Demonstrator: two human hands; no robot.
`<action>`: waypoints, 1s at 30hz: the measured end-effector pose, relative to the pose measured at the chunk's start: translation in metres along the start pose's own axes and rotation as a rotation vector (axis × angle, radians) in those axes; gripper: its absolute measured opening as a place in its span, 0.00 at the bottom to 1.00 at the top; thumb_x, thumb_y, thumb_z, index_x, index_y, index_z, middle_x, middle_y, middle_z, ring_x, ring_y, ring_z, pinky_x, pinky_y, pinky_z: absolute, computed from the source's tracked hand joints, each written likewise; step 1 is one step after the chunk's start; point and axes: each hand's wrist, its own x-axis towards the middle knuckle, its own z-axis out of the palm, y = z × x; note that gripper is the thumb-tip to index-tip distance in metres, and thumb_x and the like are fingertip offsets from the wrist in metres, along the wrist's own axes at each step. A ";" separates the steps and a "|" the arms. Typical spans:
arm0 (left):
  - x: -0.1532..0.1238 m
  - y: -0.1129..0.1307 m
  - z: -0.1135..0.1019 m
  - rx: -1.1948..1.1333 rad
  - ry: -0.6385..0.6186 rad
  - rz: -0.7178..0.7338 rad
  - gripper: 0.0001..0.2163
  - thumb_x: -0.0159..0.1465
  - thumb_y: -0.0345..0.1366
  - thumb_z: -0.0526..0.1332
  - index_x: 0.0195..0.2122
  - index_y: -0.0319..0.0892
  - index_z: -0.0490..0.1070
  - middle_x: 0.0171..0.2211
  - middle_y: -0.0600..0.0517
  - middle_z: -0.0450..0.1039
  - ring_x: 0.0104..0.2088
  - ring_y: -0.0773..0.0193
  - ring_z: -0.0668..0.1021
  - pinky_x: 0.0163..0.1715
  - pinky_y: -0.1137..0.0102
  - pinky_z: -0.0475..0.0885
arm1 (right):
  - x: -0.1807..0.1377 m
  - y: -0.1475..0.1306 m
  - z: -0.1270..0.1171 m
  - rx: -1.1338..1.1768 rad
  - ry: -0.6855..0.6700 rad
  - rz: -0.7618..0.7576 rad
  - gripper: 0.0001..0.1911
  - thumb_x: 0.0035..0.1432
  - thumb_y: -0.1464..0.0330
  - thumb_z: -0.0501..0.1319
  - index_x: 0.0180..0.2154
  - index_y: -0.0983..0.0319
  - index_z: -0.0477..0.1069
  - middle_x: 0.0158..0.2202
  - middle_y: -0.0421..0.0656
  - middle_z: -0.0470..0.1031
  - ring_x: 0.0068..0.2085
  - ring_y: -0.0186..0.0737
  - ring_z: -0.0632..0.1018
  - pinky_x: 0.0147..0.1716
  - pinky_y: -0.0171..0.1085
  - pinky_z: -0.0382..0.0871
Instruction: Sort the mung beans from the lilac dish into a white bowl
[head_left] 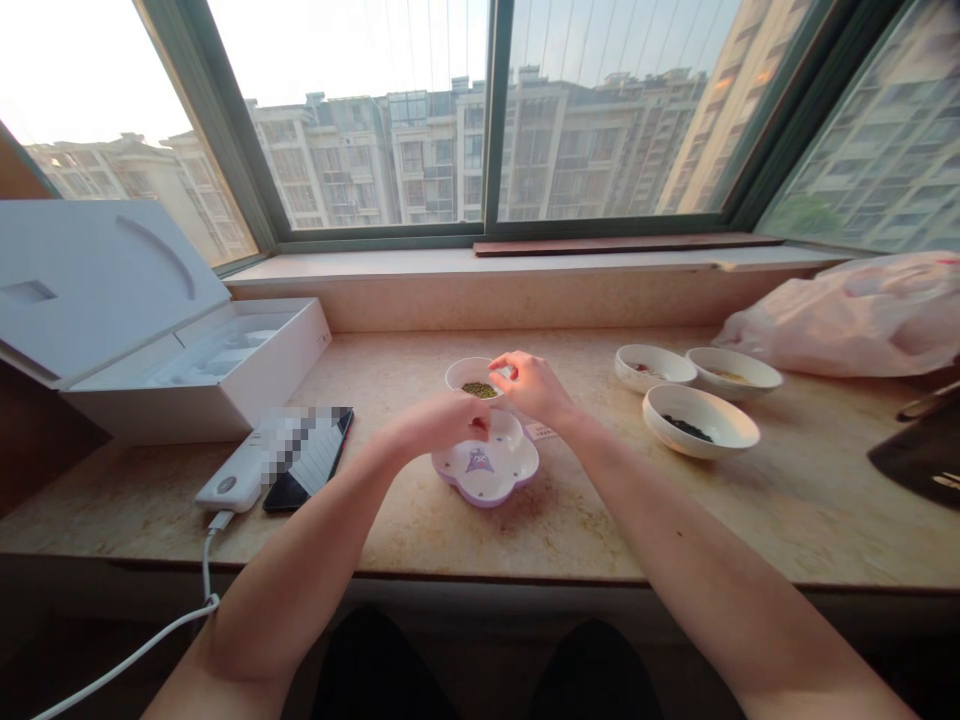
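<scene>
- The small round white ceramic bowl (466, 372) sits upright on the polished stone sill (390, 520), just behind the plate, and holds a shallow heap of tiny green mung beans (480, 390).
- The right hand (532, 388) is half open, its fingers bunched and reaching left at the bowl's far side; the fingertips (501, 362) are at the rim, but whether they grip it is hard to tell.
- The left hand (442, 425) is curled closed above the plate, knuckles up, fingertips pointing right toward the bowl; anything inside it is hidden.
- The glazed white plate (499, 470) is flower-lobed, with a lilac rim and a small purple cartoon figure.
- To the right stand three round white bowls: two shallow ones (655, 367) (733, 372) with small amounts of food, and a deeper one (700, 420) holding dark seeds.
- A crumpled, translucent plastic bag (847, 320) lies beyond them.
- To the left, a white power bank (229, 480) and a black phone (309, 458) lie slanted, long axes running toward the window, beside an open white cardboard box (195, 370).
</scene>
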 end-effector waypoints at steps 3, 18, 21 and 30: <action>0.001 0.001 -0.006 -0.450 0.158 0.096 0.05 0.61 0.35 0.63 0.33 0.39 0.77 0.32 0.51 0.77 0.33 0.66 0.74 0.37 0.69 0.66 | 0.000 0.000 -0.004 -0.005 -0.009 0.010 0.10 0.60 0.69 0.62 0.42 0.61 0.80 0.39 0.44 0.81 0.34 0.37 0.75 0.38 0.36 0.66; -0.004 0.011 -0.006 -1.434 0.113 0.296 0.12 0.49 0.38 0.77 0.25 0.39 0.77 0.22 0.54 0.70 0.24 0.71 0.69 0.29 0.71 0.62 | -0.003 0.001 0.000 -0.009 -0.006 0.000 0.09 0.61 0.69 0.62 0.42 0.61 0.79 0.43 0.44 0.80 0.36 0.37 0.75 0.38 0.35 0.66; -0.004 0.010 -0.006 -1.427 0.134 0.278 0.12 0.49 0.39 0.77 0.25 0.38 0.77 0.22 0.54 0.70 0.24 0.71 0.69 0.28 0.71 0.62 | -0.003 0.001 0.001 -0.003 0.006 -0.003 0.09 0.61 0.70 0.62 0.42 0.62 0.79 0.43 0.45 0.79 0.35 0.37 0.74 0.38 0.36 0.66; -0.002 0.007 -0.006 -1.400 0.175 0.252 0.14 0.47 0.38 0.78 0.25 0.37 0.76 0.23 0.54 0.71 0.25 0.71 0.70 0.30 0.70 0.63 | -0.001 0.009 0.011 0.056 0.077 -0.004 0.08 0.60 0.69 0.62 0.41 0.62 0.78 0.42 0.45 0.78 0.35 0.38 0.75 0.40 0.37 0.68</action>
